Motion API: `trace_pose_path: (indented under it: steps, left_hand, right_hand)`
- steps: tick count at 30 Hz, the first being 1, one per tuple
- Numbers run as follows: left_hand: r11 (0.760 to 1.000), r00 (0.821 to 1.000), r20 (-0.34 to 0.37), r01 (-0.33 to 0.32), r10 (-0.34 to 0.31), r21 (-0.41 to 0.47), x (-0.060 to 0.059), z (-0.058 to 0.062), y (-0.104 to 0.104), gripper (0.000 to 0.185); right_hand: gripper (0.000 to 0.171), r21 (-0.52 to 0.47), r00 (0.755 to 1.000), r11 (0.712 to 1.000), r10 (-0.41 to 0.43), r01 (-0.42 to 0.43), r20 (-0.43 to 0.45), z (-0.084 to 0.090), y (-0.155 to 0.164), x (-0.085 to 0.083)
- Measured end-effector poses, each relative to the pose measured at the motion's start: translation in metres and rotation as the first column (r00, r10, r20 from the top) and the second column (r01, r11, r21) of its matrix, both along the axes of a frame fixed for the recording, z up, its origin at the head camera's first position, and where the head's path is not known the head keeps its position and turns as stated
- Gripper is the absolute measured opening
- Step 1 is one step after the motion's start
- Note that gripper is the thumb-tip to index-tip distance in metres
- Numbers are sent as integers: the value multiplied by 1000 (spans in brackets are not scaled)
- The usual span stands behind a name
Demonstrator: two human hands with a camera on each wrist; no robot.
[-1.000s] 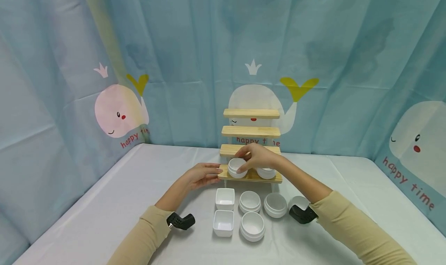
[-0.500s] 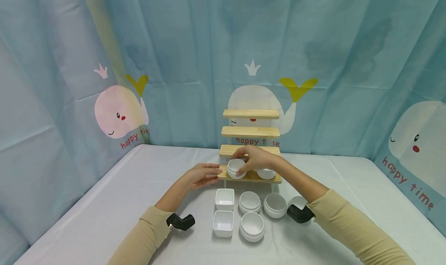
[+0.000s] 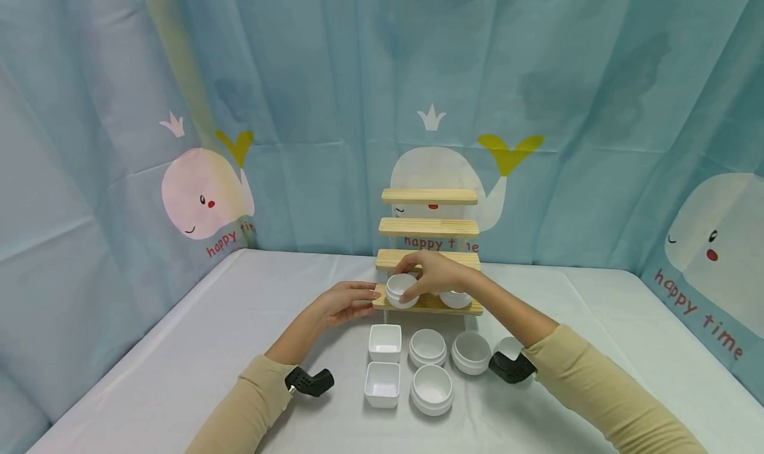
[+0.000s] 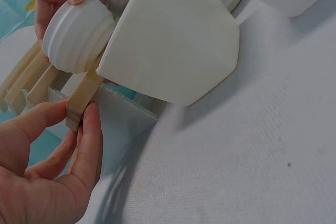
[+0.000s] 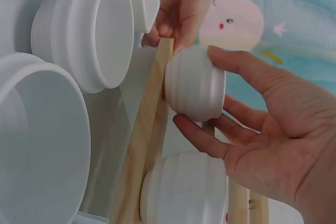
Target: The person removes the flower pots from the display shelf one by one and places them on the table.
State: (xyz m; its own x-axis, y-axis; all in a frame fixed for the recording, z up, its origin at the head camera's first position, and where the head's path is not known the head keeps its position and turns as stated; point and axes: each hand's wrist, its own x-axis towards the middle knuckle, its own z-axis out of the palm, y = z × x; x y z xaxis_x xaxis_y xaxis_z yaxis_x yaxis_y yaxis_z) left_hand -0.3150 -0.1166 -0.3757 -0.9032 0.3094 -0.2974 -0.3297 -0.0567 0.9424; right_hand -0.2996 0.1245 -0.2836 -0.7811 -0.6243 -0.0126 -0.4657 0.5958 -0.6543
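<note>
The small round cup point(image 3: 401, 289) sits at the centre of the head view, on the left part of the lowest step of the wooden rack point(image 3: 429, 250). The right hand point(image 3: 434, 273) grips it: the thumb lies on one side of the ribbed wall and the curled fingers point(image 5: 202, 135) on the other side, as the right wrist view shows. In that view the cup point(image 5: 195, 83) touches the edge of the step. A second cup point(image 3: 455, 298) stands on the same step, just beside the first one, to its right in the head view and partly hidden by the right hand.

The left hand point(image 3: 346, 301) is just left of the rack. Its thumb and fingers point(image 4: 90, 139) pinch the left end of the lowest step point(image 4: 83, 97).

In front of the rack, in the lower middle of the head view, more white containers stand on the tabletop point(image 3: 179, 354): two square ones point(image 3: 384, 341) on the left and round ones point(image 3: 428, 346) to their right, close together. A blue curtain point(image 3: 298, 76) with whale pictures fills the upper part of the frame.
</note>
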Motion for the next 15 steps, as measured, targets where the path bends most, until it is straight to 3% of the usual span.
trace_pose_path:
  steps: [15]
  left_hand:
    - [1000, 1000, -14, 13, -13, 8, -1, -1, 0, 48]
  right_hand:
    - [50, -108, 995, 994, 17, -7, 94, 2, 6, 2]
